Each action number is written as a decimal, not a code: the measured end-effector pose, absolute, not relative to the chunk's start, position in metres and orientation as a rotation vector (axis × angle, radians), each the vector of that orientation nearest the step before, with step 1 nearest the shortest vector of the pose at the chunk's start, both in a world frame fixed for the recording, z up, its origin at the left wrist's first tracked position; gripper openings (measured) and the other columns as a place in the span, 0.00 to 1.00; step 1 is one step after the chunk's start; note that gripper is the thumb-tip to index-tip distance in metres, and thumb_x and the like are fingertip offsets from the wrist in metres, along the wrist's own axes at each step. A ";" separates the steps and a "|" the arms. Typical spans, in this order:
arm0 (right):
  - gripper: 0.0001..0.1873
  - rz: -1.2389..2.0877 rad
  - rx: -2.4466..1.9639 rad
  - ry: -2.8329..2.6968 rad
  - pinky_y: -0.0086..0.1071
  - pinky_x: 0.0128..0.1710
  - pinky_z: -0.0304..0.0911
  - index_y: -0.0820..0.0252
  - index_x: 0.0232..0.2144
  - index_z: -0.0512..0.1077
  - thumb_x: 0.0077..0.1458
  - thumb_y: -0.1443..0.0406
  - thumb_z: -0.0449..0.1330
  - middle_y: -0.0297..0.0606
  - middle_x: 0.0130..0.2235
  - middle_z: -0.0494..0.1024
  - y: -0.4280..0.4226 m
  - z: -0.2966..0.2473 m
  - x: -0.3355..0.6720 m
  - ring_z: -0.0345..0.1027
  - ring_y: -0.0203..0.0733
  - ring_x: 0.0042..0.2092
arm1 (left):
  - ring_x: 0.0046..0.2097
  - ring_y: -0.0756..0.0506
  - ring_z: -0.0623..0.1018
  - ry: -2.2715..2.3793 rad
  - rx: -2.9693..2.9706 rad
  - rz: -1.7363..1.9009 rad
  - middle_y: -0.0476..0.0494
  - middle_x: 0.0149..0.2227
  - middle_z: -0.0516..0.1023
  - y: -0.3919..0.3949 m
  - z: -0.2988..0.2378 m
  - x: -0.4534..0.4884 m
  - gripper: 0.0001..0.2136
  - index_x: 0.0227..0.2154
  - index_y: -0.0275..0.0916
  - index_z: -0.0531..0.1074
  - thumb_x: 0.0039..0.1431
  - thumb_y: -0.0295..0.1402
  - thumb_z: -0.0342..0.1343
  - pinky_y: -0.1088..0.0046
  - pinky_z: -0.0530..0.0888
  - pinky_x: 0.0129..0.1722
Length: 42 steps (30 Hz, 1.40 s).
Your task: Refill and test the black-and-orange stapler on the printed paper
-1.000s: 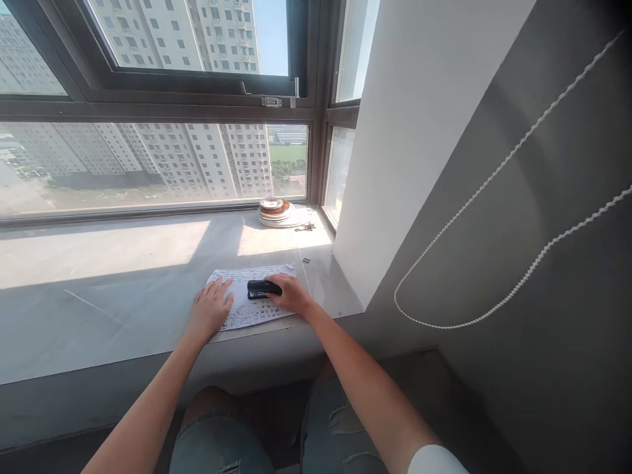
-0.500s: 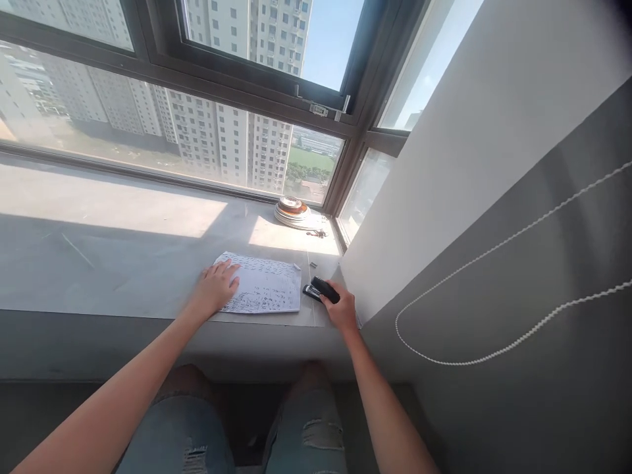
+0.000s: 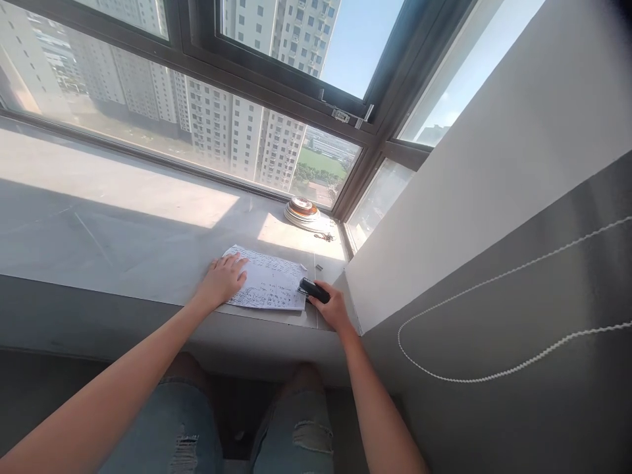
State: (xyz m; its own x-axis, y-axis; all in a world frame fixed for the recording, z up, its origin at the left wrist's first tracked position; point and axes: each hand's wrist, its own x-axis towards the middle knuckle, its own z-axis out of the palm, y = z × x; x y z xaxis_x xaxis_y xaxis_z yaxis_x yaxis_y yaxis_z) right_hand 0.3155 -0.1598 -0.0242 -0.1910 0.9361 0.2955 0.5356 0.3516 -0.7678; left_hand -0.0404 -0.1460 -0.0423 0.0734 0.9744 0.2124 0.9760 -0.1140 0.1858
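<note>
Fingers (image 3: 323, 297) of my right hand (image 3: 332, 308) wrapped around small black stapler (image 3: 313, 290) at printed white paper sheet's (image 3: 269, 287) right edge | left hand (image 3: 222, 281) flat, pinning sheet on grey stone sill (image 3: 123, 243) | I'd square the edge, then press firmly.

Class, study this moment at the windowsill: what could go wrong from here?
The stapler in the right hand meets only the right edge of the sheets, so a staple may miss. The sheets lie near the sill's front edge; they might slide if the left hand lifts.
</note>
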 end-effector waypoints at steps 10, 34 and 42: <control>0.21 0.451 -1.335 -2.182 0.34 0.39 0.62 0.54 0.38 0.76 0.70 0.48 0.51 0.40 0.42 0.79 -0.149 0.014 0.271 0.72 0.45 0.43 | 0.73 0.33 0.58 -2.090 -2.342 -0.461 0.34 0.73 0.59 -0.146 -0.043 -0.041 0.28 0.70 0.39 0.63 0.72 0.41 0.38 0.43 0.55 0.70; 0.22 0.274 -1.753 -2.060 0.32 0.30 0.48 0.54 0.28 0.64 0.70 0.51 0.44 0.36 0.31 0.73 -0.147 0.010 0.233 0.64 0.42 0.33 | 0.74 0.35 0.57 -2.171 -2.257 -0.529 0.37 0.74 0.58 -0.190 -0.038 -0.025 0.26 0.69 0.41 0.64 0.71 0.40 0.43 0.49 0.53 0.72; 0.23 0.340 -1.732 -2.158 0.32 0.29 0.47 0.54 0.27 0.62 0.70 0.51 0.43 0.34 0.28 0.70 -0.141 0.015 0.239 0.61 0.41 0.29 | 0.74 0.35 0.56 -2.135 -2.282 -0.485 0.36 0.74 0.58 -0.190 -0.037 -0.030 0.26 0.69 0.39 0.63 0.72 0.40 0.42 0.49 0.51 0.72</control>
State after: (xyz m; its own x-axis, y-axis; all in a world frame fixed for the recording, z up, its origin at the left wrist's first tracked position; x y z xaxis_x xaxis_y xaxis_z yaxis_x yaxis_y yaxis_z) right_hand 0.2394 -0.1409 0.0154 -0.1901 0.9743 0.1210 0.8900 0.2230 -0.3977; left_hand -0.0302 -0.1896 -0.0366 0.0418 0.9774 0.2073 0.9709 -0.0886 0.2223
